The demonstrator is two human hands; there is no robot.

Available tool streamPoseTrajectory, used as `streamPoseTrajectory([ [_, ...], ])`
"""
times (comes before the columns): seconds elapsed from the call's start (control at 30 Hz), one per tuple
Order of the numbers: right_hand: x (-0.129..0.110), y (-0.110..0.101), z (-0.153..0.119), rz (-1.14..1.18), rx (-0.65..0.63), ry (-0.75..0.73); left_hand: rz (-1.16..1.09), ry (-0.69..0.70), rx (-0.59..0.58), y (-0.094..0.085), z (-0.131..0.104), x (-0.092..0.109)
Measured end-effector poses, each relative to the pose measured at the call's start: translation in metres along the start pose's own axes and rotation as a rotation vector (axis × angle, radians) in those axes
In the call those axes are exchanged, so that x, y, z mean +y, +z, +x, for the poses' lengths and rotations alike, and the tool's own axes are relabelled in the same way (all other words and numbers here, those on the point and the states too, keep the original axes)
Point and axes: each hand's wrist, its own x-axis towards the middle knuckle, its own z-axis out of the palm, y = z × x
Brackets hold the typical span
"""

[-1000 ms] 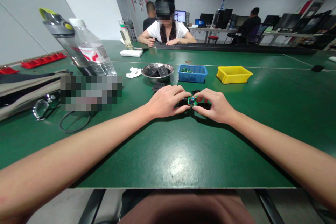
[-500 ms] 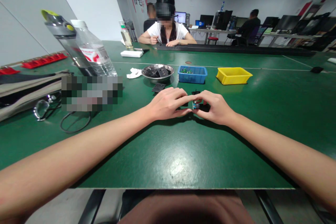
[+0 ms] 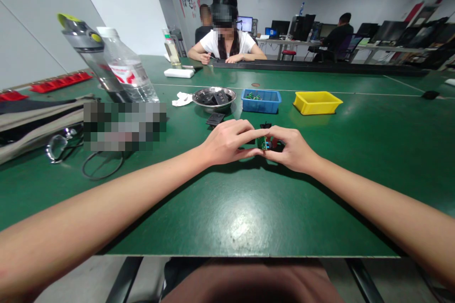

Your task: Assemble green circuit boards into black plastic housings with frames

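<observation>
A small green circuit board [image 3: 262, 143] with blue and dark components on it is held between my hands, low over the table. My left hand [image 3: 229, 142] has its thumb and fingers closed on the board's left side. From the right, my right hand [image 3: 294, 149] pinches the same board by its edges. Part of the board is hidden by the fingers. Just beyond the fingertips a small black piece [image 3: 265, 125] shows. To the left of it, a flat black plastic part [image 3: 215, 119] lies behind my left hand.
Behind my hands stand a steel bowl [image 3: 203, 104] of black plastic parts, a blue bin [image 3: 261, 105] with small green boards, and a yellow bin [image 3: 317, 105]. Bottles [image 3: 130, 75], a bag [image 3: 42, 120] and a cable [image 3: 103, 177] occupy the left. A co-worker [image 3: 227, 42] sits opposite.
The circuit board has turned in my fingers, so more of its green face shows. My hands have otherwise barely shifted.
</observation>
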Motion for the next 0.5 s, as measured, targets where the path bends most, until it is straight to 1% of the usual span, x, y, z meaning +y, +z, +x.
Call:
streamPoseTrajectory([
  [0.23,-0.0004,-0.0005,-0.0007,0.019,-0.003,0.03,0.001,0.005,0.006,-0.0007,0.0009,0.0007],
  [0.4,0.0006,-0.0004,-0.0005,-0.015,0.042,0.001,0.01,-0.026,0.025,0.0001,0.0008,0.0013],
  [0.5,0.0023,-0.0015,-0.0006,-0.043,0.078,-0.006,0.012,-0.057,0.018,0.0002,0.0005,0.0004],
])
